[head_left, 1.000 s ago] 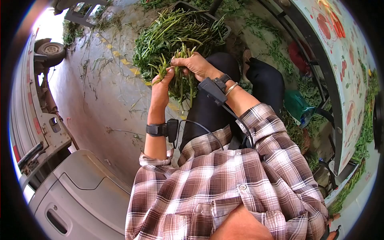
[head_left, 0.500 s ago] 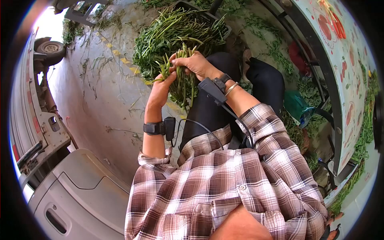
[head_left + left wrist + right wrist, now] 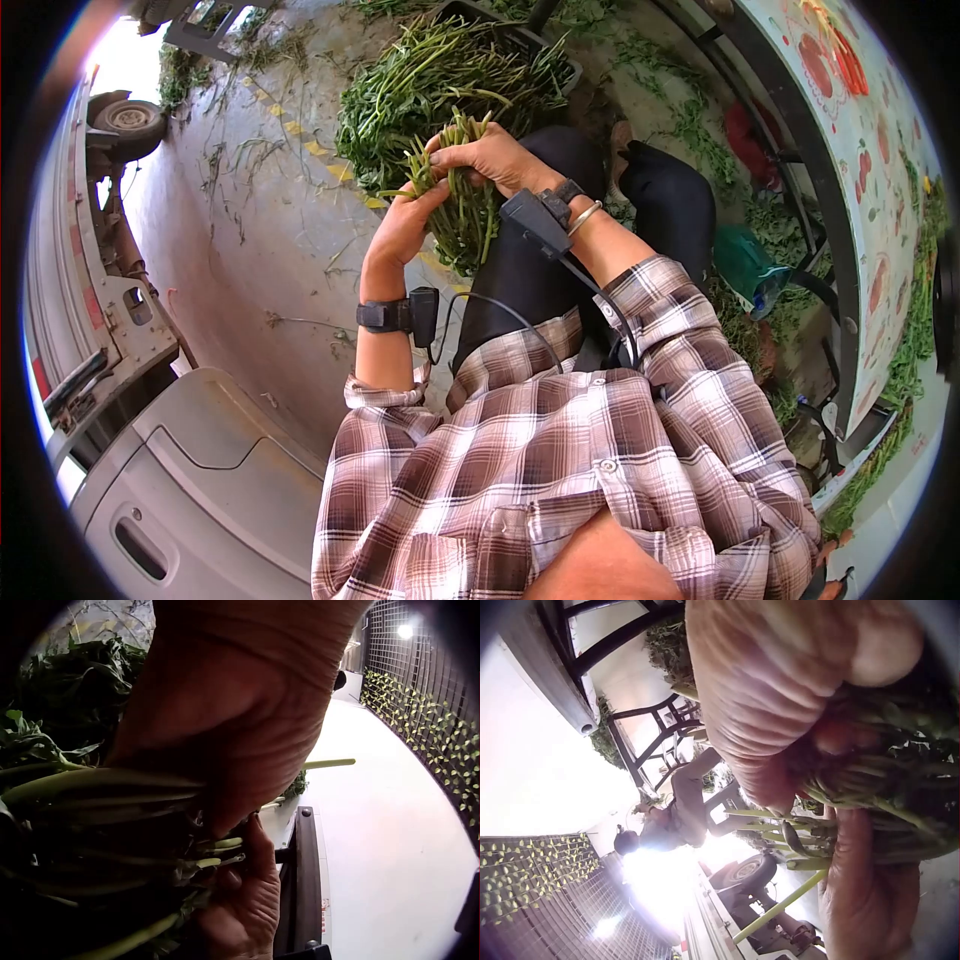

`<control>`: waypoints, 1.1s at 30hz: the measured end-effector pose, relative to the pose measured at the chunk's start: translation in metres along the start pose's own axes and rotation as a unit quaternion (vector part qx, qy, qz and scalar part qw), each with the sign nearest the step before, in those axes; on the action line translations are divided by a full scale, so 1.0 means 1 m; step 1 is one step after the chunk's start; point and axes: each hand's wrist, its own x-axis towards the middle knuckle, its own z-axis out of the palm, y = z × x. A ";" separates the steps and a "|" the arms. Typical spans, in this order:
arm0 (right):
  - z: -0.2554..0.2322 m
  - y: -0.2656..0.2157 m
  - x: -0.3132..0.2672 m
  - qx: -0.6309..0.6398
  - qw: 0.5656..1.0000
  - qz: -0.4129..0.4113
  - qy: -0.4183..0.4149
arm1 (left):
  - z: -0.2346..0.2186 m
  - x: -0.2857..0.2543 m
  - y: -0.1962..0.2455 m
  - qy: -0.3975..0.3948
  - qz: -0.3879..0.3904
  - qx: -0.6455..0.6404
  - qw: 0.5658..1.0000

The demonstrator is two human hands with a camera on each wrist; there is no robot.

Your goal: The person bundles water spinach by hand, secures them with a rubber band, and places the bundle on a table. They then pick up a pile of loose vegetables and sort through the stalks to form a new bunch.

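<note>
A bunch of leafy green stems [image 3: 468, 225] is held upright between both hands, cut ends at the top and leaves hanging over the thigh. My right hand [image 3: 505, 162] grips it from the right, thumb across the stems. From the left, my left hand [image 3: 402, 228] pinches more stems against the same bunch. In the left wrist view the stems [image 3: 105, 787] run under my left palm, with right-hand fingers [image 3: 255, 892] close below. In the right wrist view the left thumb [image 3: 851, 847] presses along the stalks; the inner fingers are partly hidden.
A heaped pile of the same greens [image 3: 430, 80] lies in a dark crate [image 3: 574, 78] just beyond the hands. At right stands a table with a patterned cover [image 3: 880, 200]. A vehicle [image 3: 190, 480] is on the left. Loose greens [image 3: 690, 130] litter the floor.
My left hand has shifted slightly down and turned inward, bringing its stems against the bunch, so the gap between the two clusters has closed. My right hand has stayed almost still.
</note>
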 end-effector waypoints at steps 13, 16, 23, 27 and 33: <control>0.002 0.002 0.001 0.022 0.996 -0.034 0.074 | -0.003 -0.005 -0.007 0.042 0.024 0.068 0.997; 0.005 -0.001 -0.003 0.038 0.995 -0.052 0.079 | -0.003 -0.004 -0.006 0.049 0.042 0.097 0.993; 0.004 -0.002 -0.002 0.076 0.990 -0.040 0.109 | 0.005 -0.005 -0.003 0.093 0.037 0.109 0.989; 0.002 0.000 -0.001 0.070 0.990 -0.045 0.111 | 0.002 -0.004 0.001 0.072 0.015 0.112 0.991; -0.003 0.005 0.006 0.037 0.996 -0.013 0.079 | 0.000 -0.001 -0.008 0.128 0.033 0.101 0.986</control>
